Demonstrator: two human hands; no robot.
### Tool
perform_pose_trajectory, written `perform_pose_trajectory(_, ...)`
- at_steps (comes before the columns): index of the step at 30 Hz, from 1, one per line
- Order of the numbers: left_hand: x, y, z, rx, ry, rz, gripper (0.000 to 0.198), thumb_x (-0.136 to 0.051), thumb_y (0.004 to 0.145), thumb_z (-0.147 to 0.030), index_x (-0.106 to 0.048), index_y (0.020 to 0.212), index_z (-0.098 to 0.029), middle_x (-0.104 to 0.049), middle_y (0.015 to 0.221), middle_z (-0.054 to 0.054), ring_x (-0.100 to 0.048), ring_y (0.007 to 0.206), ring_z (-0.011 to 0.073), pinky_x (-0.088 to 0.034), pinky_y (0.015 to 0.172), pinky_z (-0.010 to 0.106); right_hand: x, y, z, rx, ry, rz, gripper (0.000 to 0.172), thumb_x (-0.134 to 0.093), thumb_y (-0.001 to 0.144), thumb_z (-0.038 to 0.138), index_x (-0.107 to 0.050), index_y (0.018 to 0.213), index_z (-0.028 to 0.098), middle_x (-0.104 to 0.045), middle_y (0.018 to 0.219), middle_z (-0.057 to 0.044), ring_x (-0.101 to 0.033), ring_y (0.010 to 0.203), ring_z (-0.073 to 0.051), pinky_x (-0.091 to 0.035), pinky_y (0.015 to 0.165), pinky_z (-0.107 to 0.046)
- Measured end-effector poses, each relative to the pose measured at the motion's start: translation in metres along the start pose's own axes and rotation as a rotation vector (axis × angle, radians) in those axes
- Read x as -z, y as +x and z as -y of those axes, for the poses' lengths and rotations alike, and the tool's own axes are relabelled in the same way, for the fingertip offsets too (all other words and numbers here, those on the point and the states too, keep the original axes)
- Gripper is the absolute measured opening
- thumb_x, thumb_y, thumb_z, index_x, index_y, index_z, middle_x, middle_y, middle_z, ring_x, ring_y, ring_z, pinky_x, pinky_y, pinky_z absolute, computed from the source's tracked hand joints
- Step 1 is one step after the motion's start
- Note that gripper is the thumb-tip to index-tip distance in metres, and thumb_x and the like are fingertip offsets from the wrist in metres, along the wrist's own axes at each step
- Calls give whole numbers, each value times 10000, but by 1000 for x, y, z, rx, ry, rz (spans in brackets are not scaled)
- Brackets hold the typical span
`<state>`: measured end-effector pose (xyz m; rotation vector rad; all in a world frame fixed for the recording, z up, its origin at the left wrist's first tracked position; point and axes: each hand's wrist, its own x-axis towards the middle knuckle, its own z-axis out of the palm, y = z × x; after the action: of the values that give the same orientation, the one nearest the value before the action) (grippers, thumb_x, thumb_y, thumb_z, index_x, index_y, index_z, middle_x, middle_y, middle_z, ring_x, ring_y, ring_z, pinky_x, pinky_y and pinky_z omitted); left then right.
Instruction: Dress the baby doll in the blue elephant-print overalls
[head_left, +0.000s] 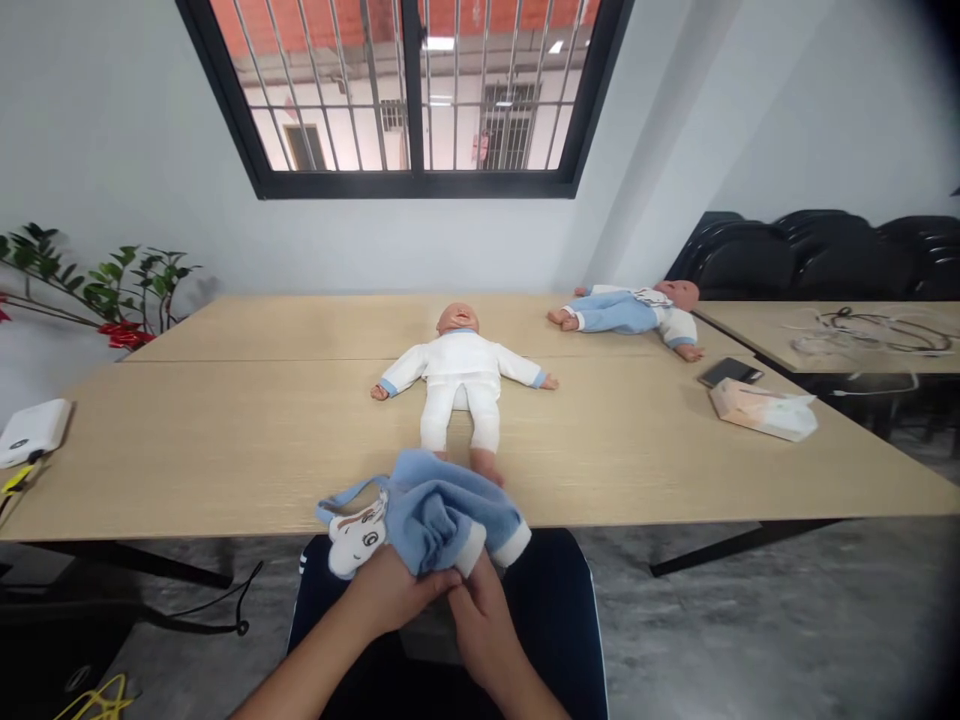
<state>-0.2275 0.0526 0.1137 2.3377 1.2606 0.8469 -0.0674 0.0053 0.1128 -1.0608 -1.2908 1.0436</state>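
At the lower centre of the frame, you hold a pair of blue overalls (431, 520) in both hands, just over the near edge of the counter (225, 440). Your left hand (390, 595) is closed on the bunched cloth from below, near the white animal-face patch (354, 542) that hangs toward the left; a blue strap loops above it. Your right hand (480, 605) grips under the white cuffs of the legs, its fingers partly hidden by the cloth, and the two hands meet at the thumbs. Just beyond, in the middle of the frame, a doll (461, 352) in a white outfit with blue cuffs lies on its back, arms spread, its feet toward you and partly behind the overalls. At the upper right of the counter lies a second doll (626, 310) in white and blue, with a phone (731, 372) and a tissue pack (763, 408) near it. A white box (34, 432) sits at the far left.
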Motion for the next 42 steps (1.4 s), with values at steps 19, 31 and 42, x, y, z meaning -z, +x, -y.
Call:
perform_pose_trajectory(19, 50, -6, -2, 6, -240, 246, 160, -520, 801, -143, -634, 889, -213, -705, 1038, 53, -627, 991, 227, -517, 1020, 391, 22, 178, 61, 300, -832, 438, 232, -515, 971, 242, -743, 963, 199, -773, 988, -60, -686, 941, -210, -506, 835, -325)
perform_pose_trajectory(31, 85, -1, -9, -98, -49, 574, 184, -576, 748, -187, -592, 920, -250, -747, 963, 1, -675, 859, 206, -498, 773, 274, -72, 215, 30, 647, -806, 931, 141, -563, 927, 214, -686, 993, 190, -759, 1025, -60, -659, 965, -208, -467, 919, -349)
perform_pose_trajectory(42, 81, 3, -39, -212, 34, 645, 275, -717, 755, -343, -711, 1018, -266, -754, 1185, 34, -677, 1155, 301, -505, 1056, 369, -57, 189, 50, 718, -701, 977, 172, -669, 803, 142, -740, 944, 211, -752, 1175, -66, -634, 1151, -235, -439, 1046, -384)
